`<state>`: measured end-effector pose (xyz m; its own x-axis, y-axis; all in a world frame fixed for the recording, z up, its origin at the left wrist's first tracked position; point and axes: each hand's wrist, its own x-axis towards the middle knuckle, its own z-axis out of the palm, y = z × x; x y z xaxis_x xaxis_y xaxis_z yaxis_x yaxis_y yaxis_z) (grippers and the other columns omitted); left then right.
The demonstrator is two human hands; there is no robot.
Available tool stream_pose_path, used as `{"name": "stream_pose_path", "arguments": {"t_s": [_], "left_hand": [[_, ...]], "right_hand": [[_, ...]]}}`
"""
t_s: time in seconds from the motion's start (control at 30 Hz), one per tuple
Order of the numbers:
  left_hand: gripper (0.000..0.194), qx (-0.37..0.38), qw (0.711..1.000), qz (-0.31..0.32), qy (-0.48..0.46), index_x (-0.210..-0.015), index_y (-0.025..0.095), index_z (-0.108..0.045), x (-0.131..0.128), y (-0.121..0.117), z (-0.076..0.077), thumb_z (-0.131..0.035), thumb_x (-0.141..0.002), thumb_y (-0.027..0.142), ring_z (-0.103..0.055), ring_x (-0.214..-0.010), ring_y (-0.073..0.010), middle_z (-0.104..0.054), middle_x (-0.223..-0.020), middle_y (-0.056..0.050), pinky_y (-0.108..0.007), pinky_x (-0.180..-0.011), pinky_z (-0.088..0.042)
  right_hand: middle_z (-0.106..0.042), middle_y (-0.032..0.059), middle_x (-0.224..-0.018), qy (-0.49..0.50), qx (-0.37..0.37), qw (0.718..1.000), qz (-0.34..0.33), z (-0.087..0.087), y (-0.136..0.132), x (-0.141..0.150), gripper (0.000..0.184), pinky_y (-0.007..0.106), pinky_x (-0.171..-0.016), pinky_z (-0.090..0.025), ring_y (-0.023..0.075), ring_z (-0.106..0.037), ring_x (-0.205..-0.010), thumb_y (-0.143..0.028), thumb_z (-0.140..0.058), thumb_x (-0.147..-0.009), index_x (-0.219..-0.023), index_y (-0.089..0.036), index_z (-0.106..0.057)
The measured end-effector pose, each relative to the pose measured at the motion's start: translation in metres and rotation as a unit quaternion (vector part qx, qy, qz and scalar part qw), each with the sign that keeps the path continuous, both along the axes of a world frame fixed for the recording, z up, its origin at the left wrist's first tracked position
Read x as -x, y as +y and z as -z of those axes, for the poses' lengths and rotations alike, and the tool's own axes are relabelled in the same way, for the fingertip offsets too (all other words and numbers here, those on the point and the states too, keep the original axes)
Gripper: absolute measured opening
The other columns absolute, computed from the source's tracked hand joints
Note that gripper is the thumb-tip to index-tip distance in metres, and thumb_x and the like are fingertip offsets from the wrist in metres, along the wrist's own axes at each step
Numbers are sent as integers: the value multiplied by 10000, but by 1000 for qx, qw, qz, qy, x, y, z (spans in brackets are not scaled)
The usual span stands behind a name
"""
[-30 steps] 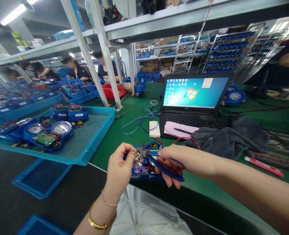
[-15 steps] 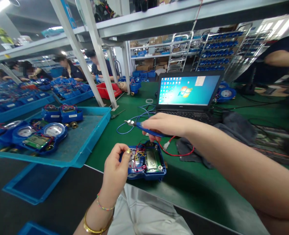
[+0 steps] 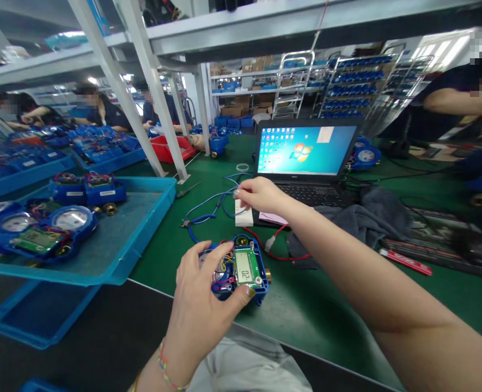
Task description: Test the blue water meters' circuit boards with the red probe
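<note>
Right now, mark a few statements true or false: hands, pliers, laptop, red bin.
1. The left hand touches the blue meter unit. True.
2. The right hand is nearer the laptop than the left hand is. True.
3. The right hand holds the pliers. False: the pliers lie on the green bench.
4. The laptop screen is black. False: it is lit, showing icons.
5. The red bin appears left of the laptop. True.

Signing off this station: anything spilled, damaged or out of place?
Nothing looks spilled or visibly damaged. Mildly untidy: a gray cloth lies crumpled by the laptop. The water meter under the left hand is open with wires exposed, but meters in the blue tray look similar, so that's probably normal.
</note>
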<state>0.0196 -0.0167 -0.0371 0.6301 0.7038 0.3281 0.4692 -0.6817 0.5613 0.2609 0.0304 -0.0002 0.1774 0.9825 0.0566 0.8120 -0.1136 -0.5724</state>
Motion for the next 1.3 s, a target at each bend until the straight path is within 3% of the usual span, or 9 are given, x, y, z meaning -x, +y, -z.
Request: {"name": "stream_pose_path", "arguments": {"t_s": [0.1,0.2,0.3,0.5,0.8,0.9,1.03,1.13,1.3], "left_hand": [[352,-46,998,-29,-11,-1167,272,-525,-7,-3,2,-555,-822,334,-431,-1133,-283,-446,-1187,-89,-515,-936,-383],[260,-70,997,-27,-30,-1128,247,-530,-10,-4,4,-457,-879,260,-455,-1102,-254,-472,-1154,-83,-484,-920,-392],[251,-76,996,-37,-43,-1114,250,-529,-10,-4,5,-390,-911,199,-461,-1102,-232,-481,-1164,-73,-459,-920,-392],[323,-98,994,-34,-40,-1179,260,-508,-7,-3,12,-390,-910,125,-460,-1121,-212,-483,-1178,-65,-407,-944,-383],[429,-56,996,-19,-62,-1269,305,-450,-1,-4,7,-347,-896,117,-418,-1220,-216,-461,-1285,-36,-429,-1046,-311],[348,-142,988,-18,-61,-1208,236,-497,-5,-8,-8,-409,-873,207,-404,-1217,-274,-505,-1227,-71,-529,-1103,-170],[233,-231,971,15,-67,-932,189,-604,-20,-19,-24,-526,-861,397,-479,-1013,-275,-546,-958,-84,-499,-1024,-257],[244,-212,974,30,-68,-832,166,-624,-36,-26,-28,-602,-831,410,-479,-911,-251,-530,-831,-69,-447,-929,-325],[187,-92,988,47,-112,-693,176,-588,-45,-31,-31,-512,-861,144,-471,-760,-171,-513,-725,-24,-346,-723,-362]], "right_hand": [[-638,-10,-586,6,49,999,22,28,-50,-23,175,264,-576,-471,150,-625,-553,-191,-516,-878,-791,-148,-662],[-635,-16,-549,35,104,994,28,60,-82,-31,197,233,-503,-437,138,-608,-480,-130,-495,-846,-939,-156,-666],[-622,-21,-538,70,126,989,25,83,-90,-30,244,227,-481,-423,142,-601,-482,-160,-519,-837,-1047,-167,-642],[-563,-39,-491,162,114,980,37,102,-85,-31,54,217,-419,-386,123,-543,-430,-201,-607,-738,-782,-172,-619],[-687,38,-741,329,-100,934,93,42,-111,-14,302,308,-598,-522,194,-653,-667,-439,-733,-692,-856,-202,-641],[-655,12,-643,394,-160,901,90,27,-118,6,284,269,-512,-508,155,-617,-551,-391,-792,-656,-806,-194,-653],[-642,-33,-617,441,-189,875,68,21,-126,27,249,186,-464,-477,101,-588,-506,-282,-789,-685,-812,-217,-586],[-658,-41,-635,418,-213,881,57,19,-135,39,259,177,-458,-481,105,-603,-507,-226,-769,-713,-851,-239,-550],[-696,-1,-726,290,-273,917,34,15,-153,49,207,251,-500,-533,174,-666,-605,-191,-707,-776,-910,-268,-570]]}}
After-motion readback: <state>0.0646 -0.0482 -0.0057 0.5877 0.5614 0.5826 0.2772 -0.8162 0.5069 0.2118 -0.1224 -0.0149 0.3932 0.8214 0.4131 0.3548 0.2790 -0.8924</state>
